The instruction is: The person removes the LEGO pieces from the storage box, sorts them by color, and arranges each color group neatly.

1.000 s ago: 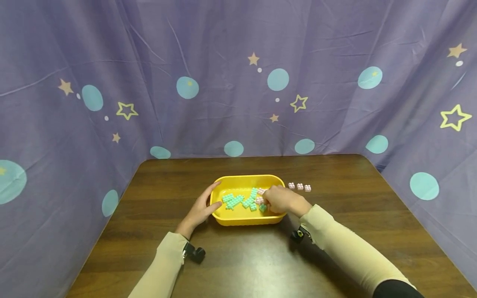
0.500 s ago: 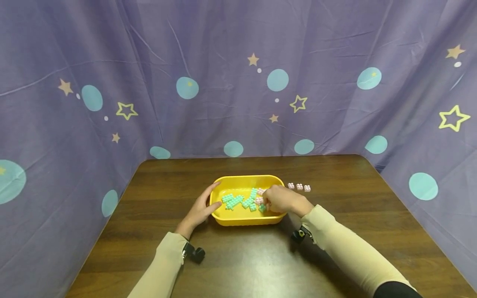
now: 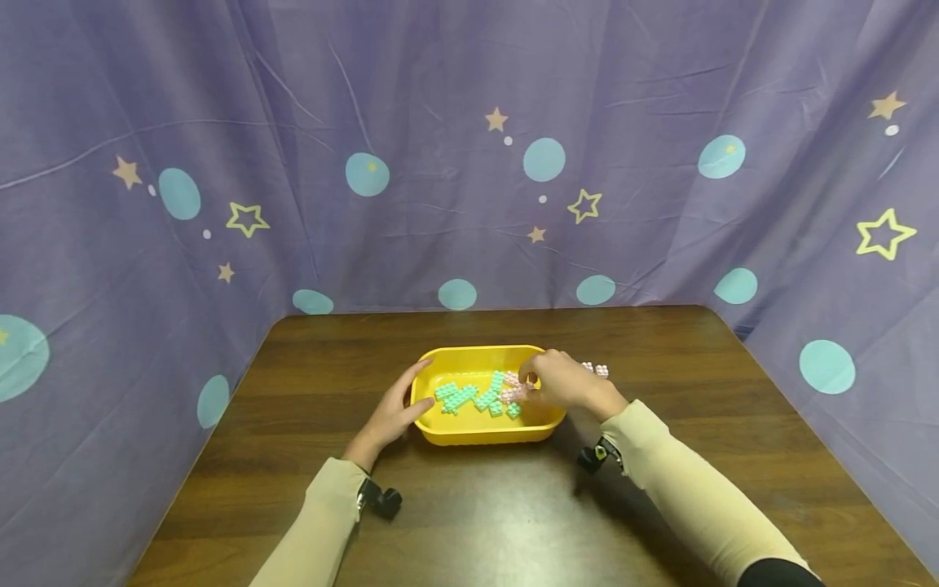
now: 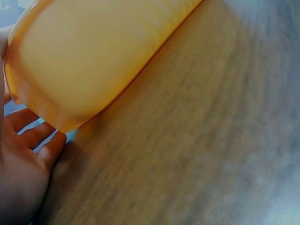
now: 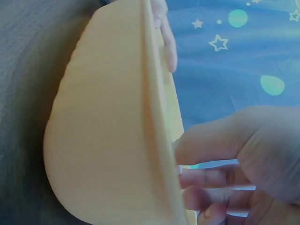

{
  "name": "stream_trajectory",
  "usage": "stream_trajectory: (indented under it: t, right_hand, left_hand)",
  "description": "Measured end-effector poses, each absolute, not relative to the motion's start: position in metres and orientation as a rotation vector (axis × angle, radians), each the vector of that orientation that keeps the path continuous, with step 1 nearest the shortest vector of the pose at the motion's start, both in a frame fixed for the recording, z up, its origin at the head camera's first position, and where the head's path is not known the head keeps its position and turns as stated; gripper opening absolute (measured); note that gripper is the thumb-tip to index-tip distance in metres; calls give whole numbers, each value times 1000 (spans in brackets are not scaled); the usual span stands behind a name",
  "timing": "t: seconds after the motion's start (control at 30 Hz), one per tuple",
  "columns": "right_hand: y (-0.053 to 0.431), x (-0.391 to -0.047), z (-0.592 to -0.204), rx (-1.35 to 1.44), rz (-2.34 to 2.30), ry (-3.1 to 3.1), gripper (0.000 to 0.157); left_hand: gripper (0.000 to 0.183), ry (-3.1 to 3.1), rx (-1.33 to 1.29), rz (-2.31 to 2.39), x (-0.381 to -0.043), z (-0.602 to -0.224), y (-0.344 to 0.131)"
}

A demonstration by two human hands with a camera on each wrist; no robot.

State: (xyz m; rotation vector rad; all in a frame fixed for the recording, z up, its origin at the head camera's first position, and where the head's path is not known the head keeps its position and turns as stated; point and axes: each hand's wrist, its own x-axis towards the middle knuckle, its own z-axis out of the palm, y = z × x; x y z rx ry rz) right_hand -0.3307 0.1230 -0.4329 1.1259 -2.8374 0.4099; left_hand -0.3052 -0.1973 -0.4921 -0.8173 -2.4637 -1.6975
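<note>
A yellow plastic tray (image 3: 477, 438) stands on the table with mint-green building bricks (image 3: 460, 398) and pink building bricks (image 3: 509, 396) inside. My left hand (image 3: 389, 417) grips its left end, thumb over the rim and fingers spread along the outer wall, which the left wrist view shows too. Over the tray's right end reaches my right hand (image 3: 563, 381), its thumb and fingers pinching a small pink brick just above the others. In the right wrist view the tray wall (image 5: 108, 117) hides most of the fingertips (image 5: 187, 199).
Small pink bricks (image 3: 601, 370) lie on the brown wooden table (image 3: 469, 522) right of the tray, partly hidden behind my right hand. A purple curtain (image 3: 440, 106) with stars and dots hangs behind the table and along both sides.
My right hand has risen from the tray's right floor and shifted slightly right and back, uncovering a green brick there. My left hand keeps its grip on the tray.
</note>
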Motion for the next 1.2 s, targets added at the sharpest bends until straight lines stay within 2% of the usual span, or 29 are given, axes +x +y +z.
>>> stream_trajectory:
  t: [0.63,1.2]
  right_hand:
    - [154,-331,-417,948,549,-2703,11]
    - [184,-333,-423,851,592,-2683,7]
  left_hand:
    - [66,-2469,-804,-1670,-303,-491,-196]
    - [65,-2419,-853,-1719,-302,-492,-195]
